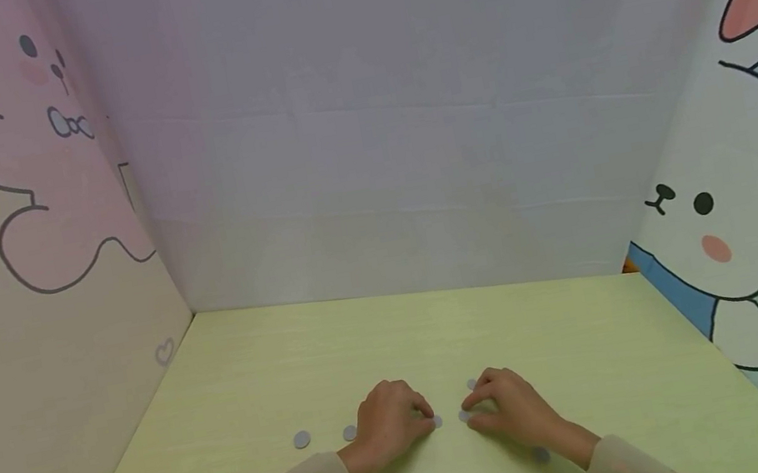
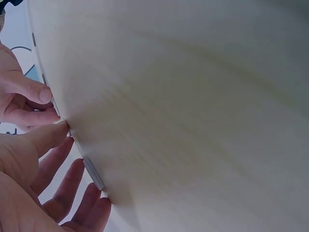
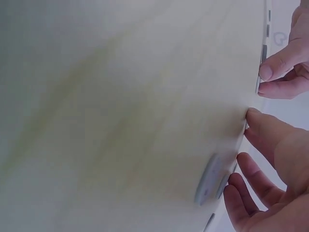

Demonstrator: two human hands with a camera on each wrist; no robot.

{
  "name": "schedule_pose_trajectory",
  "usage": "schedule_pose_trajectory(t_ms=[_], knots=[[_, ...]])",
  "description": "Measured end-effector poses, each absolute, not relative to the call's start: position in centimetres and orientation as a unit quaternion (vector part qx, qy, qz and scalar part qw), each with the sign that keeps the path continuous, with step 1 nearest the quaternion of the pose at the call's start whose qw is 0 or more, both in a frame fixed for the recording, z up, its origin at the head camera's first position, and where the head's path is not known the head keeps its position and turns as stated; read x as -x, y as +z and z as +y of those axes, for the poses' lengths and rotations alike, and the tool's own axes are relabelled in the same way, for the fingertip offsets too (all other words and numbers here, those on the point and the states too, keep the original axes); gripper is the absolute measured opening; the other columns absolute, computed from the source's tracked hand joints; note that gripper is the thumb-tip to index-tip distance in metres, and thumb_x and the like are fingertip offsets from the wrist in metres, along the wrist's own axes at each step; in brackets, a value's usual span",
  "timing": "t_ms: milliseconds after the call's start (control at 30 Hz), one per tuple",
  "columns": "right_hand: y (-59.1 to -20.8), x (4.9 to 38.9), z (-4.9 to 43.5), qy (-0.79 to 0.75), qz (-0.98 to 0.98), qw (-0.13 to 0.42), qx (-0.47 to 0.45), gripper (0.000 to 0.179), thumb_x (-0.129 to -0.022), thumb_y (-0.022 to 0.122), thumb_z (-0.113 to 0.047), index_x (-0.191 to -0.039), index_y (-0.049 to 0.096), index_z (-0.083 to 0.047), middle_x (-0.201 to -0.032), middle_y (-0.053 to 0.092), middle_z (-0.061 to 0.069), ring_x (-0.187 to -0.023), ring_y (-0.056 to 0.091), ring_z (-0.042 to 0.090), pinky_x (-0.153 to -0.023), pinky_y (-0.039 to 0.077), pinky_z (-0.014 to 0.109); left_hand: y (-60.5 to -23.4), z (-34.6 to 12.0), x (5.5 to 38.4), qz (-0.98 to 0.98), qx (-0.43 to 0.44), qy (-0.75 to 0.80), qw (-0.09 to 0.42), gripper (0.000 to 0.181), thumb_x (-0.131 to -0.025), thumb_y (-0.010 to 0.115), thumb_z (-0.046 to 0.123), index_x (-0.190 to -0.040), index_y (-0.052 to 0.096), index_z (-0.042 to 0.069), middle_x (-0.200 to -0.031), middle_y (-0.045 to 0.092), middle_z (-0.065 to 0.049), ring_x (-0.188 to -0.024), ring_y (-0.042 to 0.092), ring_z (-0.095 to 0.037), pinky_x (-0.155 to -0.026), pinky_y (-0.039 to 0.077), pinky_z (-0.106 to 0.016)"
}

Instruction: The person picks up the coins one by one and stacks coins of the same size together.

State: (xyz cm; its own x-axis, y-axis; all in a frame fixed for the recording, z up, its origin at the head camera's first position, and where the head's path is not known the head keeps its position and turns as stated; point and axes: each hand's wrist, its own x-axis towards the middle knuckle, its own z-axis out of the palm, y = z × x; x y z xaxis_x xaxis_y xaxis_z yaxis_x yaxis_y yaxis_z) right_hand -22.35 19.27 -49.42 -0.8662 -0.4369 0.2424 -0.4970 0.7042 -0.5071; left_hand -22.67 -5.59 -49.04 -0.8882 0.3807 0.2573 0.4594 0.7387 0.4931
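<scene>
Both hands work low over the pale yellow tabletop (image 1: 382, 337), their fingertips facing each other across a small gap. Between thumb and index finger, my left hand (image 1: 390, 420) pinches a small flat grey disc (image 1: 438, 421) at its edge. Opposite it, my right hand (image 1: 512, 409) pinches another grey disc (image 1: 464, 416) by its sides. Both discs are close to the table, partly hidden by fingertips. In the left wrist view, a thin grey disc (image 2: 93, 174) lies by the left hand's other fingers. A grey disc (image 3: 206, 180) appears beside the right fingers in the right wrist view.
Other grey discs lie flat: one at the far left (image 1: 301, 439), one beside the left wrist (image 1: 349, 433), one behind the right fingers (image 1: 472, 383), and one by the right forearm (image 1: 541, 455). Cloth walls (image 1: 403, 114) enclose the table's back and sides.
</scene>
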Motion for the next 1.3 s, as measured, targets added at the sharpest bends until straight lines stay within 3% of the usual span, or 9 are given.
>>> schedule_pose_trajectory(t_ms=[467,667,967,1300], knots=[[-49.5,22.7,18.7,0.257,-0.928,0.066,-0.261,0.007,-0.087,0.090,-0.026,-0.089,0.086,-0.021,-0.095,0.071,-0.009,-0.096,0.065,0.017,-0.087,0.057,0.041,-49.3,-5.5,22.8,-0.931,0.227,-0.277,0.071,0.008,-0.081,0.094,0.027,-0.079,0.086,0.025,-0.084,0.069,0.014,-0.085,0.061,-0.009,-0.070,0.052,-0.030],[-49.2,22.9,18.4,0.242,-0.924,0.072,-0.288,0.008,-0.087,0.090,-0.025,-0.088,0.085,-0.019,-0.092,0.072,-0.011,-0.088,0.065,0.011,-0.082,0.058,0.035,-49.1,-5.7,22.8,-0.932,0.223,-0.277,0.064,0.009,-0.080,0.095,0.027,-0.080,0.086,0.025,-0.086,0.071,0.013,-0.087,0.062,-0.011,-0.072,0.053,-0.032],[-49.1,23.0,17.2,0.284,-0.899,0.072,-0.325,0.007,-0.089,0.088,-0.018,-0.089,0.084,-0.012,-0.091,0.074,-0.005,-0.084,0.069,0.012,-0.075,0.057,0.026,-49.0,-5.7,22.7,-0.932,0.232,-0.272,0.061,0.009,-0.081,0.095,0.025,-0.079,0.086,0.027,-0.087,0.072,0.012,-0.085,0.063,-0.011,-0.068,0.053,-0.028],[-49.2,23.3,15.8,0.288,-0.894,0.064,-0.337,0.006,-0.090,0.087,-0.018,-0.089,0.085,-0.012,-0.091,0.076,-0.003,-0.086,0.070,0.013,-0.077,0.057,0.028,-49.4,-5.6,23.0,-0.930,0.230,-0.277,0.073,0.008,-0.081,0.094,0.025,-0.078,0.087,0.027,-0.088,0.073,0.013,-0.084,0.063,-0.010,-0.066,0.051,-0.025]])
